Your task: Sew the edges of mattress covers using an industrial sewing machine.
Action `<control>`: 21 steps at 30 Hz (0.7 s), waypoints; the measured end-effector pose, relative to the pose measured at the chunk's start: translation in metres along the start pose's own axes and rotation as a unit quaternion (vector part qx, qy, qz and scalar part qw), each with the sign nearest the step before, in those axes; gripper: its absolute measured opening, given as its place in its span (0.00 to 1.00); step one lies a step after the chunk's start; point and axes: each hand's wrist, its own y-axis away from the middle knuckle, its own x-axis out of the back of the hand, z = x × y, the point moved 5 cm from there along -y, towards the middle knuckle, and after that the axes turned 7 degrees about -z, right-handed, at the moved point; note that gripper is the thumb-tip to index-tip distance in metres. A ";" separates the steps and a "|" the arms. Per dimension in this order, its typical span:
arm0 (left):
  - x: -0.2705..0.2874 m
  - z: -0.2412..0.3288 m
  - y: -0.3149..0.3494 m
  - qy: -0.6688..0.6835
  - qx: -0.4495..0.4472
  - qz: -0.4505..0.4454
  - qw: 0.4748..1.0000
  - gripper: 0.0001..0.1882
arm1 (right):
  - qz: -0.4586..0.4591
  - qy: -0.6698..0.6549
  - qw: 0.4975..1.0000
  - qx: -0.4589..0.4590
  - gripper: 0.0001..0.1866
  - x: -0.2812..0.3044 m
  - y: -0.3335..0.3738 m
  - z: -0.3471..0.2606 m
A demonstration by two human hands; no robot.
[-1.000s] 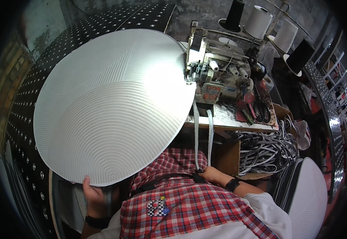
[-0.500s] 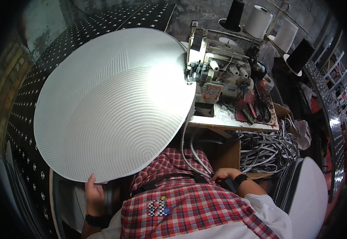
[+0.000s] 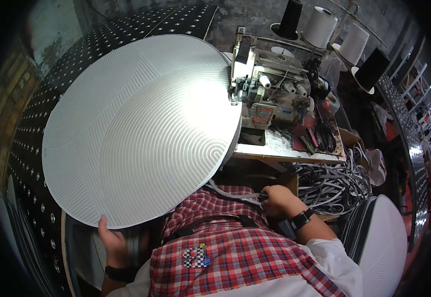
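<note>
A large round pale mat (image 3: 126,138) with ridged arc patterns lies in front of me, its right edge under the sewing machine's head (image 3: 237,89). My left hand (image 3: 112,242) grips the mat's near-left edge, thumb on top and fingers hidden beneath. Low over my lap, my right hand (image 3: 279,202) is closed round grey-white edging tape (image 3: 232,195). That tape runs left from the hand and passes out of sight below the mat's edge. A bright lamp spot washes out the mat beside the machine.
Tangled edging tape (image 3: 329,190) fills a cardboard box at right. Stacked round mats (image 3: 386,237) stand beside my right arm. Thread cones (image 3: 319,27) rise behind the machine, and tools (image 3: 317,138) lie on its table. A black studded table (image 3: 32,143) extends left.
The mat has turned counterclockwise; its arc pattern has shifted up and right. My right hand has risen slightly, drawing the tape into a flatter line. My left hand has slid slightly left.
</note>
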 end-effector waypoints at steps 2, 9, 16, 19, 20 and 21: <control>0.009 -0.007 0.002 -0.026 0.012 0.003 1.000 0.20 | 0.062 0.091 0.994 0.019 0.14 0.013 0.004 -0.013; -0.005 0.005 0.000 0.067 -0.005 -0.036 0.997 0.21 | 0.288 0.178 0.925 0.173 0.06 0.048 -0.016 -0.052; 0.006 -0.011 0.004 -0.022 0.005 -0.013 1.000 0.22 | 0.454 0.244 0.795 0.320 0.09 0.079 -0.036 -0.100; -0.008 0.009 -0.001 0.049 -0.016 0.019 0.998 0.23 | 0.498 0.238 0.763 0.336 0.06 0.079 -0.050 -0.103; 0.006 0.005 -0.007 -0.010 -0.019 0.016 1.000 0.23 | 0.499 0.238 0.763 0.335 0.06 0.078 -0.051 -0.102; 0.008 0.001 -0.004 -0.011 -0.021 0.019 1.000 0.23 | 0.471 0.229 0.783 0.337 0.04 0.076 -0.054 -0.102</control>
